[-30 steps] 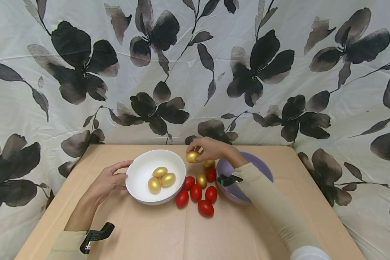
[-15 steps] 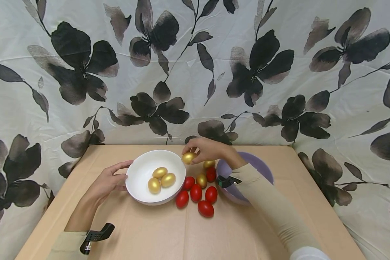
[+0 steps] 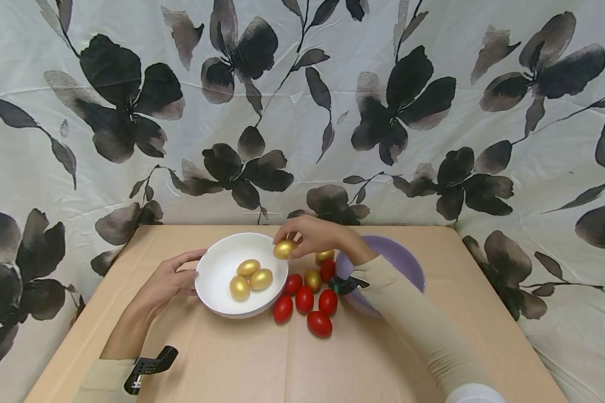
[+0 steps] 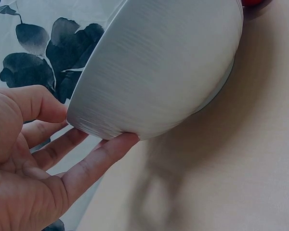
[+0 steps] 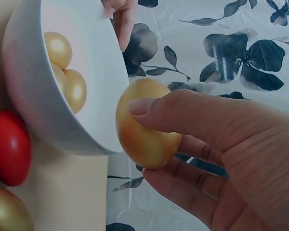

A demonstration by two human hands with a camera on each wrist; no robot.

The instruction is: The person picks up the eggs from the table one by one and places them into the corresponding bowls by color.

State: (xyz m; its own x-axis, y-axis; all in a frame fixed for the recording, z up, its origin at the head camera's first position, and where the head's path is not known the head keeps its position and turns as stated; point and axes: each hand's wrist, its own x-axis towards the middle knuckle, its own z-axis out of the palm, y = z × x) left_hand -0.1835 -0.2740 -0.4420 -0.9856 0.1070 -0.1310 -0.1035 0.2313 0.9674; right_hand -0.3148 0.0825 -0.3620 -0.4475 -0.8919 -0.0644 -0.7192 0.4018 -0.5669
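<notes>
My right hand [image 3: 322,235] pinches a gold egg [image 5: 147,139] between thumb and fingertips, at the right rim of a white bowl [image 3: 214,274]. Three gold eggs [image 3: 260,279] lie together inside that bowl. At its left side, my left hand [image 3: 168,282] holds the rim, thumb at the edge and fingertips against the outer wall in the left wrist view, where the bowl [image 4: 164,67] hides its own contents.
Several red eggs [image 3: 304,300] lie on the table [image 3: 222,358] right of the white bowl, with a gold egg [image 3: 312,280] and another gold egg [image 3: 325,257] among them. A purple bowl [image 3: 400,260] stands behind my right forearm. Floral cloth hangs behind the table.
My right hand has moved left with the gold egg, from beside the white bowl to its right rim. My left hand and the other eggs have stayed in place.
</notes>
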